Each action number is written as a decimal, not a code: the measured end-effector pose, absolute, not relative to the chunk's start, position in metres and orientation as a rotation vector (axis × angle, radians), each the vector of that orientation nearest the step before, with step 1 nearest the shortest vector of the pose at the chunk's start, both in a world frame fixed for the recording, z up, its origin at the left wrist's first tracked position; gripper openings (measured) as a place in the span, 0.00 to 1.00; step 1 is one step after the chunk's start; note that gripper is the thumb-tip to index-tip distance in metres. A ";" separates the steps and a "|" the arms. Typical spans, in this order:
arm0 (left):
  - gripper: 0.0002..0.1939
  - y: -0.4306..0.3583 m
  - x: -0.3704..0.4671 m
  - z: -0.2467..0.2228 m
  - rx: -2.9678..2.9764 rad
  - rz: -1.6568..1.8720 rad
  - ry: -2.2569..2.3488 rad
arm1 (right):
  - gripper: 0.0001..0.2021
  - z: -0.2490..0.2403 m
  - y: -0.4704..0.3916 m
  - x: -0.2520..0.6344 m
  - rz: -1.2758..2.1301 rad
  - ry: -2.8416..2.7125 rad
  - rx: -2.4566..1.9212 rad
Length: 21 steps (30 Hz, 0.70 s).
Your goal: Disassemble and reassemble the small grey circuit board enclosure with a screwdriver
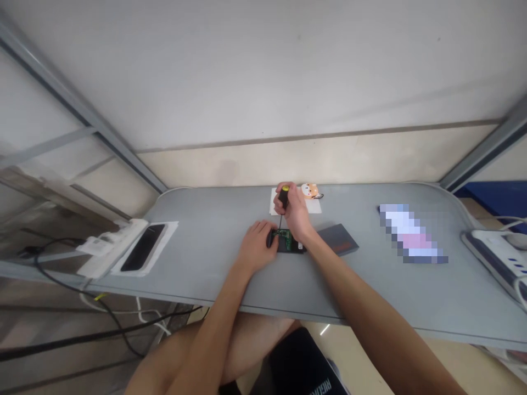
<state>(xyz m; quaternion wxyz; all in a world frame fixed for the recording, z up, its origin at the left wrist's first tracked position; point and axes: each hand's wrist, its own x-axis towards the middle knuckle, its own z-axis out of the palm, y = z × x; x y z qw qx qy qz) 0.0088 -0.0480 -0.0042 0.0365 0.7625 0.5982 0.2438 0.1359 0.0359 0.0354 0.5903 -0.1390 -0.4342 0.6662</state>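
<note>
My right hand (293, 206) is wrapped round the black-and-yellow handle of a screwdriver (284, 197). The screwdriver stands nearly upright, its thin shaft pointing down to the green circuit board (284, 236). That board sits in an opened black device (293, 248) lying on the grey table. Gripping the left end of the device is my left hand (259, 244), fingers bent over its edge. Whether the tip sits in a screw is too small to tell. To the right, partly behind my right forearm, lies a dark flat panel (340, 240).
White paper (313, 207) and an orange-and-white animal-face trinket (309, 191) lie behind my right hand. A dark phone (144, 247) and a white power strip (111, 249) are on the left. At the right are a pixelated object (411, 233) and another power strip (496, 258).
</note>
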 end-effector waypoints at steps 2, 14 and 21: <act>0.07 -0.048 0.008 -0.004 2.346 0.749 1.832 | 0.20 0.035 0.036 0.135 1.542 -1.021 -0.331; 0.07 -0.045 0.007 -0.005 2.337 0.793 1.796 | 0.23 0.035 0.037 0.135 1.514 -1.026 -0.386; 0.07 -0.048 0.008 -0.004 2.329 0.787 1.821 | 0.22 0.036 0.035 0.135 1.530 -1.047 -0.392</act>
